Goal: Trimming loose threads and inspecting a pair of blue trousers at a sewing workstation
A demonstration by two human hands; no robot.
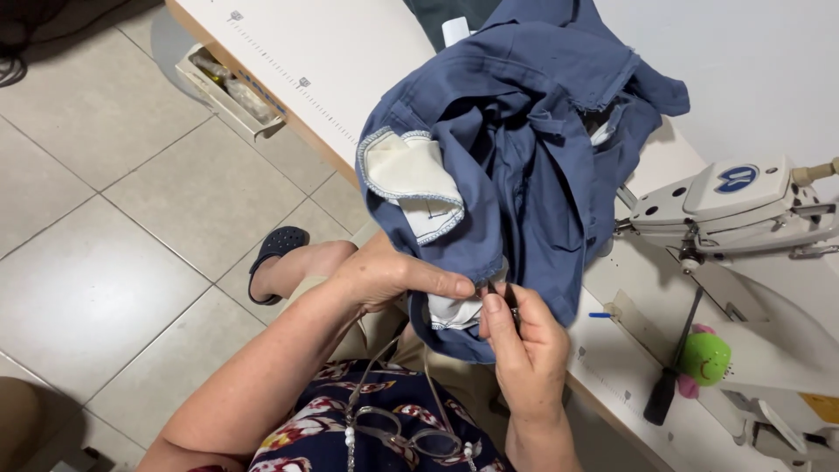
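Eyeglasses (398, 433) hang at the chest. Just above, a blue garment (516, 166) is pinched at its hem by the left hand (389, 275), while small snips (509, 301) are gripped in the right hand (524, 350), beside a sewing machine (743, 210).

The bunched blue garment (524, 157) is matt woven cloth, its cream pocket lining (411, 170) thinner and smoother, edged with pale overlock stitching. The small dark tool (509, 299) pinched against the hem glints like metal. The white sewing machine (743, 205) has a smooth, slightly glossy painted casing. The white table top (350, 52) looks smooth and matt, the grey floor tiles (96, 262) faintly sheened. The green pincushion (704, 358) looks soft and fuzzy.
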